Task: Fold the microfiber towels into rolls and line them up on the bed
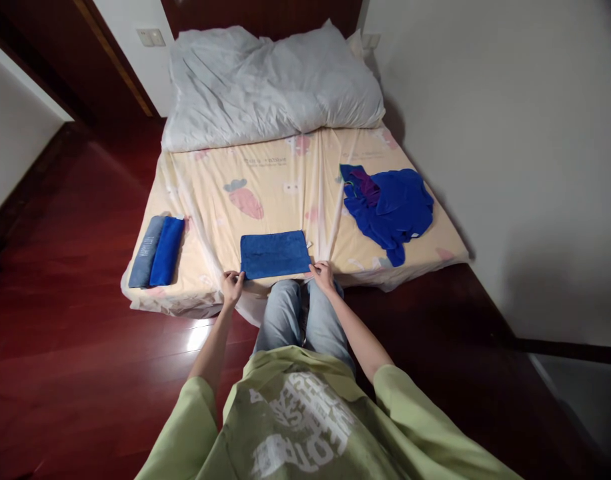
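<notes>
Blue towel (275, 255) lies crosswise on the bed (280, 190), a hand at each near corner

The blue towel is spread flat near the close edge of the bed, directly in front of the person's knees. It forms a rectangle whose long axis runs from left to right, across the person's line of sight, with the right end set very slightly farther away than the left. Its short sides point toward the far end of the bed, and a small white tag sticks out from its right side.

The left hand (232, 288) has its grip closed on the near left corner, thumb and fingers pinching the cloth. The right hand (323, 275) pinches the near right corner in the same way, so the near long edge runs between the two hands.

Well to the left, a grey-blue roll (147, 252) with pale lettering and a bright blue roll (167, 251) lie side by side, touching, their long axes running away from the person and leaning a little to the right at the far ends. To the right of the towel, apart from it, sits a loose, crumpled blue heap (398, 207) with a purple piece (366, 187) showing at its upper left. A white quilt (275, 87) is bunched across the far end.
</notes>
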`<state>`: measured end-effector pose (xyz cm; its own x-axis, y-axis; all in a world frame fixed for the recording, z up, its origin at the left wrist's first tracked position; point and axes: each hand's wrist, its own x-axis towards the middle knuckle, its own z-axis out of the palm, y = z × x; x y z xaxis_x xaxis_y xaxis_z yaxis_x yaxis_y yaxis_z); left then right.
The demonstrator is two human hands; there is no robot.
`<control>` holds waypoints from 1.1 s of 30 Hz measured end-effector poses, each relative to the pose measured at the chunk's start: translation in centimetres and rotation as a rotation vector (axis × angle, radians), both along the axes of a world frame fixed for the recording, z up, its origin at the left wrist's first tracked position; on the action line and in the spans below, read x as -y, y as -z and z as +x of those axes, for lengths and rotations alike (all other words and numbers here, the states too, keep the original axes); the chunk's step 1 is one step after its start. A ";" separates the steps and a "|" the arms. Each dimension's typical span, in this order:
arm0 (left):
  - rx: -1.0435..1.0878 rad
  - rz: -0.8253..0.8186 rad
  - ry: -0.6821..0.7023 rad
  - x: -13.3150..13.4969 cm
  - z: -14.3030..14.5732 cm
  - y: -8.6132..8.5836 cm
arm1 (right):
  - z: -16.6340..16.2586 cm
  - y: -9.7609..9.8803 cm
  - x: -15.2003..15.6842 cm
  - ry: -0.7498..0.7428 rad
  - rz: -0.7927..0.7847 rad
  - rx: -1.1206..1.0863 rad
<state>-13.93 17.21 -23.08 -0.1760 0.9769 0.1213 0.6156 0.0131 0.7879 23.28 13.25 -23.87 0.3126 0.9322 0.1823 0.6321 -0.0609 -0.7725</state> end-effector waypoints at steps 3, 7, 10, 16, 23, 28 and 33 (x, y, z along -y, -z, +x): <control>-0.002 0.016 -0.013 0.0 -0.1 0.3 | -0.1 -0.3 0.0 0.013 -0.008 -0.015; -0.038 0.018 -0.026 0.5 0.2 -0.1 | -0.4 -1.2 0.5 0.011 0.000 0.001; -0.102 0.077 -0.028 1.3 0.6 -1.2 | -1.1 -2.3 1.4 -0.002 0.061 0.083; -0.276 0.157 0.432 2.3 1.2 -3.1 | -2.8 -3.5 2.4 -0.368 0.061 0.309; -0.315 0.078 0.504 0.9 1.5 -1.7 | -3.0 -2.7 1.5 -0.372 -0.001 0.306; -0.301 0.077 0.516 0.3 1.2 -1.4 | -2.8 -2.9 1.0 -0.306 0.025 0.251; -0.229 0.078 0.501 -0.4 0.9 -1.4 | -2.4 -2.4 0.3 -0.296 0.035 0.196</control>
